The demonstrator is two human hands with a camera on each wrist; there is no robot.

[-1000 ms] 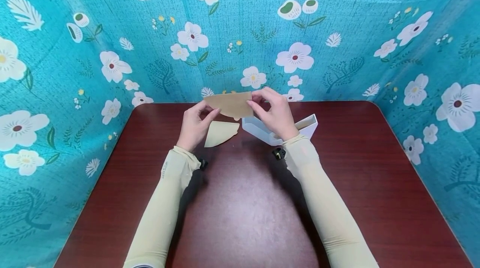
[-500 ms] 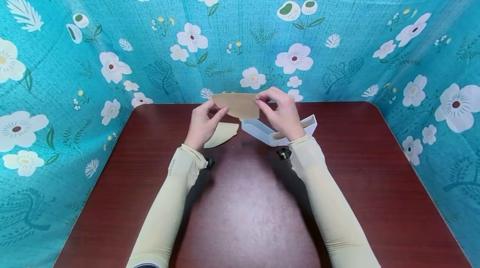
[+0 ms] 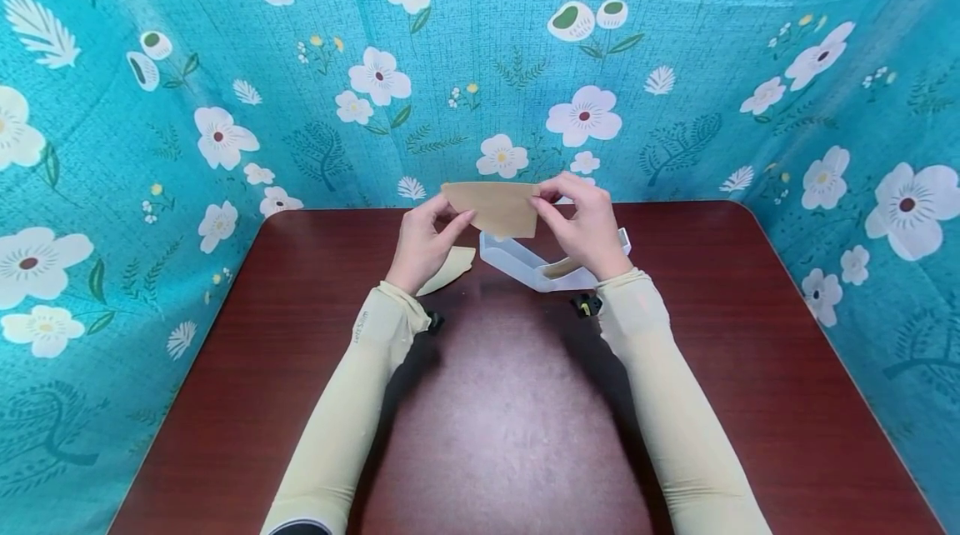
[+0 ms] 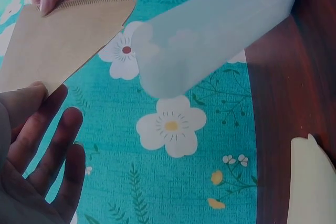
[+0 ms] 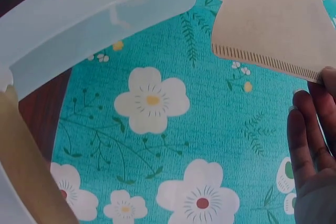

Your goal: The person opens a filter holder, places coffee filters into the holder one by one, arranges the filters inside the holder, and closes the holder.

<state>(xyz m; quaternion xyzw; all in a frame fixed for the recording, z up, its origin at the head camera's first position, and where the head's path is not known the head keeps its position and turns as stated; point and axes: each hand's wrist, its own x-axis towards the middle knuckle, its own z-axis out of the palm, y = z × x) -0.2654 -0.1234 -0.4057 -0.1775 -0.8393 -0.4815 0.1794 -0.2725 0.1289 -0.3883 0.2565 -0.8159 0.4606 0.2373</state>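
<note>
A brown paper coffee filter is held up over the far part of the table. My left hand pinches its left end between thumb and fingers. At the opposite end, the thumb and fingertips of my right hand pinch it near a crimped seam, seen in the right wrist view along the edge of the filter. Below lies a translucent white V-shaped plastic holder, with brown paper inside its right arm. A second, paler filter lies flat on the table, partly covered by my left hand.
The dark red-brown wooden table meets a teal floral cloth at its back edge, and cloth also hangs at both sides. Each wrist carries a small black camera, such as the one at the right wrist.
Both hands have shifted right together with the coffee filter stretched between them. My left hand now covers more of the filter on the table, and more of the holder's middle shows.
</note>
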